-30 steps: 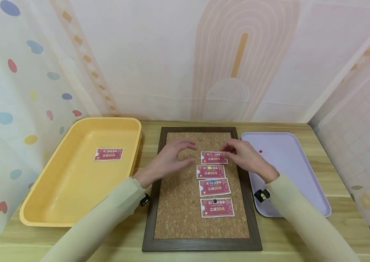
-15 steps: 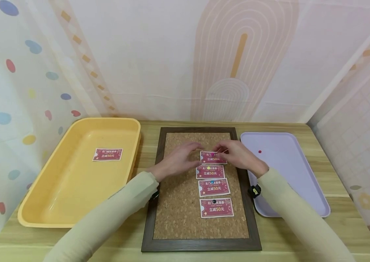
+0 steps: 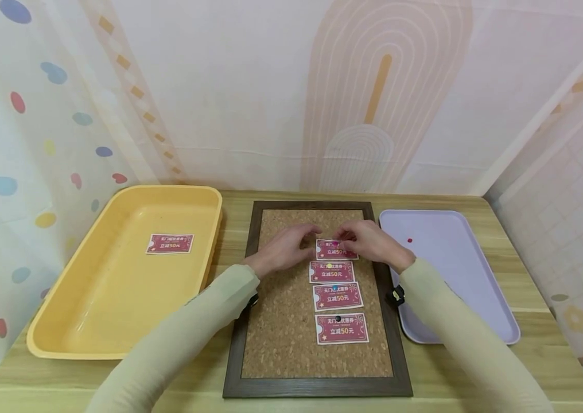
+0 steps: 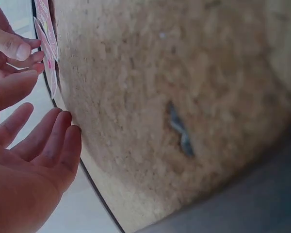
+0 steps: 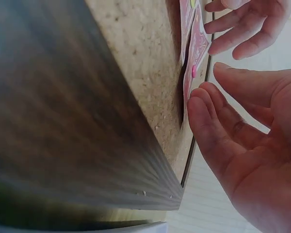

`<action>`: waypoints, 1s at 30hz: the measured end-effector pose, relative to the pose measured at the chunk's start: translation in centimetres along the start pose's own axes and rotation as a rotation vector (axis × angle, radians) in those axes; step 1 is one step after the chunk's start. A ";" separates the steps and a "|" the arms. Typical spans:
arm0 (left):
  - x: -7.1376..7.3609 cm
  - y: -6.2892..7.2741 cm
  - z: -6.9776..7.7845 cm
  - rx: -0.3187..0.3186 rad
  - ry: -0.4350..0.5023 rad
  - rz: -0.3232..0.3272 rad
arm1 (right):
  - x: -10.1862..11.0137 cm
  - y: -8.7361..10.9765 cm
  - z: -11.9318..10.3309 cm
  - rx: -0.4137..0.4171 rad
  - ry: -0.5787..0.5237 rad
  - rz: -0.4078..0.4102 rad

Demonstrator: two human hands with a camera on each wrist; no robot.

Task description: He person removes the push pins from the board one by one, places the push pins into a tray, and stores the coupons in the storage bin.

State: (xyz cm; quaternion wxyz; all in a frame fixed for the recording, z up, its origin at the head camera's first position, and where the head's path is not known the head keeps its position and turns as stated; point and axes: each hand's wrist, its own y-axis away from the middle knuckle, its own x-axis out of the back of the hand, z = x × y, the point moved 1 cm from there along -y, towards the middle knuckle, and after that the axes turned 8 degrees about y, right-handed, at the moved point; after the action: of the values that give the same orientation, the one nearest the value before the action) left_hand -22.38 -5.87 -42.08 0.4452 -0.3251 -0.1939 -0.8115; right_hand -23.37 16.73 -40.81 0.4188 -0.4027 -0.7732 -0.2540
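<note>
Several red coupons are pinned in a column on the right half of a framed cork board (image 3: 281, 344). The topmost coupon (image 3: 331, 252) has a pink pushpin (image 5: 194, 72) at its upper middle. My right hand (image 3: 374, 244) is over its right end; in the right wrist view the fingertips are right at the coupon's edge, thumb apart from them. My left hand (image 3: 285, 249) is at the coupon's left edge, fingers loosely bent and nothing between them. Below are coupons with a yellow pushpin (image 3: 329, 265), a blue pushpin (image 3: 335, 288) and a black pushpin (image 3: 338, 319).
Left of the board stands a yellow tray (image 3: 111, 298) with one loose coupon (image 3: 170, 244) in it. On the right a lilac tray (image 3: 441, 269) holds a small red pushpin (image 3: 409, 240). A patterned curtain (image 3: 240, 86) hangs behind the wooden table (image 3: 281, 404).
My left hand has moved right, up to the top coupon's left edge. My right hand has shifted a little left over the same coupon. Coupons and trays have stayed put.
</note>
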 end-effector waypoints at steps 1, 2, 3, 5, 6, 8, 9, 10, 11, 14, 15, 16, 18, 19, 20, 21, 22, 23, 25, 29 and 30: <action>-0.1 -0.1 0.0 0.004 0.003 0.001 | 0.0 -0.1 0.0 0.001 0.004 -0.001; -0.1 -0.1 -0.1 0.011 0.006 0.003 | -0.1 -0.1 0.1 0.001 0.008 -0.004; -0.2 -0.2 0.0 0.017 0.012 0.005 | -0.1 -0.2 0.1 0.000 0.012 -0.006; -0.3 -0.3 0.0 0.028 0.025 0.007 | -0.1 -0.3 0.2 -0.011 0.021 -0.012; -0.4 -0.4 0.0 0.034 0.032 0.009 | -0.1 -0.3 0.3 -0.016 0.026 -0.014; -0.5 -0.5 0.1 0.043 0.044 0.011 | -0.2 -0.4 0.4 -0.028 0.035 -0.020; -0.5 -0.5 0.2 0.043 0.046 0.011 | -0.2 -0.4 0.4 -0.032 0.040 -0.022; -0.5 -0.6 0.2 0.043 0.045 0.012 | -0.2 -0.5 0.4 -0.037 0.043 -0.025; -0.6 -0.6 0.3 0.042 0.042 0.014 | -0.2 -0.5 0.5 -0.039 0.045 -0.027; -0.7 -0.8 0.4 0.033 0.031 0.021 | -0.2 -0.6 0.6 -0.043 0.049 -0.035; -0.7 -0.8 0.4 0.027 0.026 0.024 | -0.2 -0.7 0.6 -0.044 0.050 -0.037; -0.8 -0.9 0.5 0.023 0.026 0.028 | -0.2 -0.7 0.6 -0.046 0.051 -0.038; -0.9 -1.0 0.5 0.017 0.033 0.032 | -0.1 -0.7 0.7 -0.053 0.052 -0.037; -1.0 -1.1 0.5 0.013 0.038 0.035 | -0.1 -0.8 0.7 -0.057 0.052 -0.036; -1.0 -1.1 0.5 0.011 0.043 0.037 | -0.1 -0.8 0.7 -0.059 0.051 -0.037; -1.1 -1.2 0.5 0.007 0.049 0.036 | -0.1 -0.8 0.7 -0.062 0.052 -0.036; -1.1 -1.3 0.5 0.003 0.056 0.035 | 0.0 -0.8 0.7 -0.065 0.054 -0.035; -1.1 -1.4 0.5 0.003 0.062 0.034 | 0.0 -0.9 0.7 -0.066 0.056 -0.034; -1.2 -1.6 0.6 0.002 0.073 0.030 | 0.0 -1.0 0.8 -0.064 0.058 -0.035; -1.2 -1.8 0.7 0.018 0.092 0.020 | 0.0 -1.2 0.8 -0.067 0.060 -0.035; -1.2 -1.9 0.7 0.022 0.097 0.019 | 0.0 -1.3 0.8 -0.068 0.060 -0.035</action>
State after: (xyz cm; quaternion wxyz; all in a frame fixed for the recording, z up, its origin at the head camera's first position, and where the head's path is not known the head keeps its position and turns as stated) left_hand -23.27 -3.79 -42.46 0.4651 -0.2824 -0.1781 -0.8199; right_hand -24.80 16.65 -41.32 0.4232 -0.3952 -0.7582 -0.2996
